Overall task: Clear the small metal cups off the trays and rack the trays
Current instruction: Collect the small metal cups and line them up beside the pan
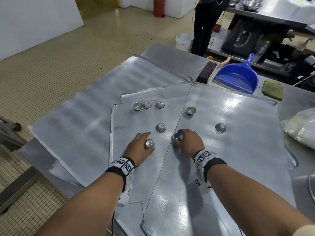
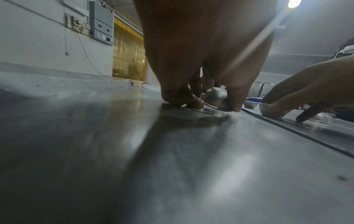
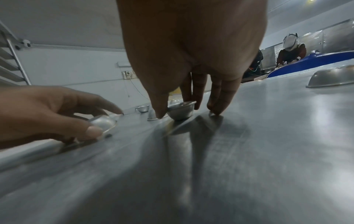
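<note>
Several flat metal trays overlap on the steel table; the near left tray (image 1: 129,126) and the right tray (image 1: 238,150) carry small metal cups. My left hand (image 1: 144,142) (image 2: 216,103) pinches one cup (image 1: 149,143) (image 2: 218,98), tilted with its rim on the left tray. My right hand (image 1: 180,138) (image 3: 178,112) grips another cup (image 1: 178,136) (image 3: 181,111) at the right tray's left edge. Loose cups lie beyond: three in a row (image 1: 147,105), one (image 1: 160,127) just past my left hand, and two (image 1: 191,110) (image 1: 220,127) on the right tray.
A blue dustpan (image 1: 238,77), a brush (image 1: 205,72) and a green cloth (image 1: 272,89) lie at the table's far side. A plastic bag (image 1: 301,130) sits at the right edge. A person (image 1: 204,26) stands beyond by a white bucket (image 1: 184,41). A slatted rack (image 3: 11,60) shows at left.
</note>
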`<state>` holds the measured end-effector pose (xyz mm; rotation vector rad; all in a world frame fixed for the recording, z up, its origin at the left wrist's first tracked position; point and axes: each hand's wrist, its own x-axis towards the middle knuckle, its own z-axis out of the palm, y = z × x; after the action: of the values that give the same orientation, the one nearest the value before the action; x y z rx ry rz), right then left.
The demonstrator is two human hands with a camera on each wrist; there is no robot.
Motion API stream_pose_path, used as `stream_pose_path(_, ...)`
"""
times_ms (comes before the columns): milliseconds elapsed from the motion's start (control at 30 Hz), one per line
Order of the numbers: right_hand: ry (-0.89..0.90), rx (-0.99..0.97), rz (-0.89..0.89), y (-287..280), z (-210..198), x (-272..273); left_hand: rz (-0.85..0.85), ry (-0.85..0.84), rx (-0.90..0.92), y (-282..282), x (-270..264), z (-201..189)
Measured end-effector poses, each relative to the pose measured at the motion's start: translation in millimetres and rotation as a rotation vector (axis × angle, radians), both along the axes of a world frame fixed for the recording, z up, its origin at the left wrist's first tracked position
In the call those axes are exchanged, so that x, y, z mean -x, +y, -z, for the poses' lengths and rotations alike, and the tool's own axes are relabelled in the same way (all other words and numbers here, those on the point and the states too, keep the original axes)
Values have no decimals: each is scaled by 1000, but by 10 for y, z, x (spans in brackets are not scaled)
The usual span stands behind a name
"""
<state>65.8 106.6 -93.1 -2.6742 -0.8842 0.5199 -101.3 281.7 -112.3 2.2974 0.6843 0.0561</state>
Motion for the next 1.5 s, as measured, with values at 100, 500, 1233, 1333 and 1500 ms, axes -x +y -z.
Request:
stream_pose_path(100, 21, -55, 49, -59, 22, 145, 0, 0, 20, -5, 13, -22)
stream_pose_path(500, 36, -227, 199, -412, 131, 702, -84, -126, 113, -259, 260, -129)
stream_pose_path(1233, 106, -128, 11, -841, -130, 987, 181, 36, -80, -667, 336, -297)
stream_pose_path(1333, 125, -127, -15, -1048, -211, 987, 228, 28, -107, -805, 312, -381)
stream_pose_path(1500, 118, -165, 30, -1564, -353, 1011, 342, 25, -124, -1258, 227, -582)
